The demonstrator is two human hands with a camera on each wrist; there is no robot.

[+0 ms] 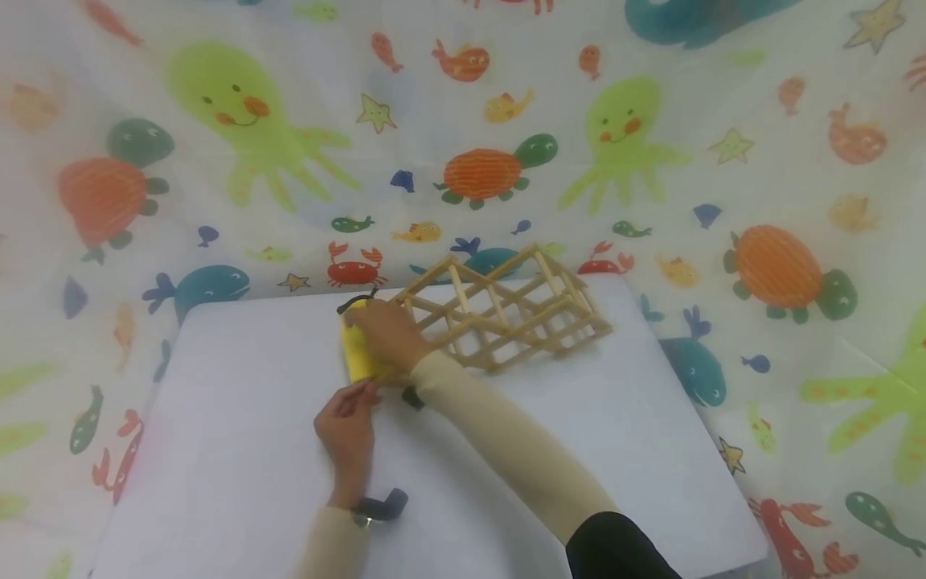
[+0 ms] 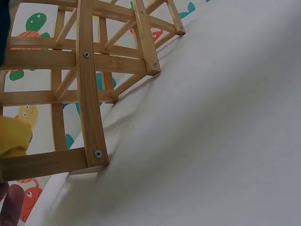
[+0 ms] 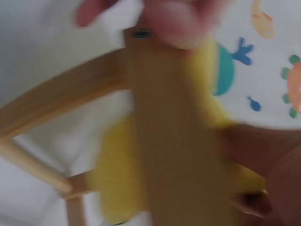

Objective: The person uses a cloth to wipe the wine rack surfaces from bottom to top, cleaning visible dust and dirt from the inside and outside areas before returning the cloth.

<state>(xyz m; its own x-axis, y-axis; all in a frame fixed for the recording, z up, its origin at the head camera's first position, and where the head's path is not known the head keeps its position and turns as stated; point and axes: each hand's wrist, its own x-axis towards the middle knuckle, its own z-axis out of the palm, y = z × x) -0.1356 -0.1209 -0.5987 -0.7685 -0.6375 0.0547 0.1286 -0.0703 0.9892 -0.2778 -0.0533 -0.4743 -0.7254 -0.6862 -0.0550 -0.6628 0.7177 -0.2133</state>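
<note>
An expandable wooden lattice rack (image 1: 460, 288) stands at the back of the white table, its crossed slats joined by dowels. My right hand (image 1: 394, 331) grips a soft yellow thing (image 1: 356, 354) with thin black pieces at its top, at the rack's left end. In the right wrist view, the yellow thing lies behind a wide slat (image 3: 174, 141), blurred. Just below, my left hand (image 1: 347, 430) pinches near the lower end of the rack. Its fingertips (image 2: 11, 205) show under a slat in the left wrist view. The exact kind of the yellow thing cannot be told.
The white tabletop (image 1: 239, 450) reaches toward me below the rack. Behind and around it hangs a white sheet (image 1: 427, 104) printed with sea animals. A dark strap (image 1: 383, 505) circles my left wrist.
</note>
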